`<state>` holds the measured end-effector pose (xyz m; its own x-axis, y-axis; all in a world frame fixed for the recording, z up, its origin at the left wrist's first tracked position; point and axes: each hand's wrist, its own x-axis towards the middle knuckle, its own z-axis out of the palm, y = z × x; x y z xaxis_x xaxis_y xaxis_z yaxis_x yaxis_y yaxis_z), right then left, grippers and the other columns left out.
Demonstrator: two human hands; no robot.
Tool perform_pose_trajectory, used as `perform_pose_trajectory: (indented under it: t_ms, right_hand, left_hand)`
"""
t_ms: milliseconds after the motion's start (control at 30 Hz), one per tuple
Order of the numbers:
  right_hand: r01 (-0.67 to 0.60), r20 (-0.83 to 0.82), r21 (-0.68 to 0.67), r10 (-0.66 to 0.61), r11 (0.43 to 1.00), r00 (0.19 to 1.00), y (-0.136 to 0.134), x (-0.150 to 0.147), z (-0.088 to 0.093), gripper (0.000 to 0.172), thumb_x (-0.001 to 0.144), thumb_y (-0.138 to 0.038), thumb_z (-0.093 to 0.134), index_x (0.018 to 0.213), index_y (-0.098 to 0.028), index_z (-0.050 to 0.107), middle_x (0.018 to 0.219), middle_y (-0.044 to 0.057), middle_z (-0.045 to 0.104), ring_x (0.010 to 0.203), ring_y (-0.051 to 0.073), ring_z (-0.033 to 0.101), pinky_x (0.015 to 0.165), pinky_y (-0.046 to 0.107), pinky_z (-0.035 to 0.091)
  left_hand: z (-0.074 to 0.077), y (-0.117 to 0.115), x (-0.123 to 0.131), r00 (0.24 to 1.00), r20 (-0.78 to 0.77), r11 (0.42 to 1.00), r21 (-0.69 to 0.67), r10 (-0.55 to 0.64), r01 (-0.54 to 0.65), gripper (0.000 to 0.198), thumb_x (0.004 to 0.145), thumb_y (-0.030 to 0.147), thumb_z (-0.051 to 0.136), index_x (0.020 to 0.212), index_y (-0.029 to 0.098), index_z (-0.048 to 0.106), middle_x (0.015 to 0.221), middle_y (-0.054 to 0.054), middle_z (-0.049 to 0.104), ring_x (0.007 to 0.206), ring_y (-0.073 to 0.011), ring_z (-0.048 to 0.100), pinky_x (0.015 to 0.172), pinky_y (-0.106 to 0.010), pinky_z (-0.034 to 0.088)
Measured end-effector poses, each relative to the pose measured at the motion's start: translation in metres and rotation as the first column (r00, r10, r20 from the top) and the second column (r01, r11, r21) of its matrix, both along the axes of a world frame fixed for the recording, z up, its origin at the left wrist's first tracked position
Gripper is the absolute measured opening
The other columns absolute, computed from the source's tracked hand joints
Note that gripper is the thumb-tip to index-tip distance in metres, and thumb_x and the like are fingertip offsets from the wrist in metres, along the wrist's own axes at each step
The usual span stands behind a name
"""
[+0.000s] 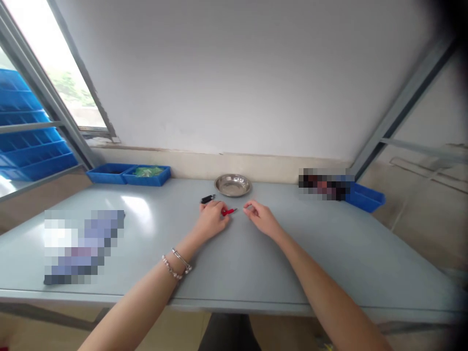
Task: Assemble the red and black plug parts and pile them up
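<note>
My left hand (212, 219) is closed around a red pen (229, 211) over the middle of the table. The pen's tip points right, toward my other hand. Just beyond my left knuckles lie black pens or pen parts (207, 199), partly hidden by that hand. My right hand (260, 218) is a short way to the right of the red pen, apart from it. Its thumb and fingertips are drawn together in a pinch, and whatever is between them is too small to make out. Behind both hands sits a shallow round metal dish (233, 185).
Two blue bins (148, 181) stand at the back left, one with green plastic bags (148, 171). Another blue bin (365, 197) is at the back right, beside a blurred-out item (323, 185). A pixelated flat item (86, 246) lies on the left of the grey table (256, 278).
</note>
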<state>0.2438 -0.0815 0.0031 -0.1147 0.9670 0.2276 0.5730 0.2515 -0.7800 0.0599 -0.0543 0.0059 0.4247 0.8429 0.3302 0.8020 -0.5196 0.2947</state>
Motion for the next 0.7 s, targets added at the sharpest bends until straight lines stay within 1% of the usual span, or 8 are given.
perform_pose_trajectory:
  t_ms: [200, 367, 500, 700]
  right_hand:
    - [-0.010, 0.004, 0.003, 0.010, 1.000, 1.000, 0.001, 0.002, -0.002, 0.017, 0.079, -0.034, 0.042, 0.084, -0.020, 0.051, 0.060, -0.002, 0.052, 0.053, 0.012, 0.046, 0.053, 0.023, 0.036]
    - [-0.006, 0.015, 0.019, 0.006, 1.000, 1.000, 0.003, 0.003, -0.004, 0.017, 0.079, -0.034, 0.042, 0.084, -0.020, 0.051, 0.059, -0.002, 0.053, 0.052, 0.011, 0.045, 0.052, 0.023, 0.036]
    - [-0.005, 0.034, 0.019, 0.004, 1.000, 0.999, 0.004, 0.004, -0.004, 0.017, 0.079, -0.032, 0.042, 0.084, -0.019, 0.052, 0.060, -0.002, 0.053, 0.053, 0.011, 0.046, 0.053, 0.022, 0.035]
    - [-0.016, 0.063, 0.024, 0.014, 1.000, 0.998, 0.001, 0.004, -0.002, 0.016, 0.080, -0.031, 0.041, 0.084, -0.020, 0.052, 0.060, -0.002, 0.053, 0.053, 0.011, 0.046, 0.053, 0.022, 0.034]
  left_hand:
    - [-0.003, 0.007, -0.007, 0.982, -0.069, 0.984, 0.035, 0.174, -0.172, 0.012, 0.072, 0.023, 0.048, 0.081, 0.017, 0.053, 0.089, -0.009, 0.060, 0.092, -0.0269, 0.049, 0.075, -0.040, 0.032]
    - [-0.001, 0.011, -0.013, 0.957, -0.109, 0.963, 0.029, 0.268, -0.267, 0.014, 0.073, 0.026, 0.046, 0.080, 0.017, 0.054, 0.089, -0.011, 0.058, 0.090, -0.0277, 0.048, 0.073, -0.040, 0.032]
    - [-0.002, 0.013, -0.015, 0.943, -0.129, 0.951, 0.025, 0.308, -0.307, 0.017, 0.073, 0.026, 0.045, 0.083, 0.017, 0.055, 0.090, -0.012, 0.057, 0.092, -0.0283, 0.046, 0.073, -0.040, 0.033]
    - [-0.002, 0.014, -0.015, 0.939, -0.142, 0.949, 0.001, 0.312, -0.316, 0.017, 0.074, 0.026, 0.043, 0.081, 0.017, 0.055, 0.089, -0.012, 0.056, 0.091, -0.0286, 0.046, 0.072, -0.041, 0.033]
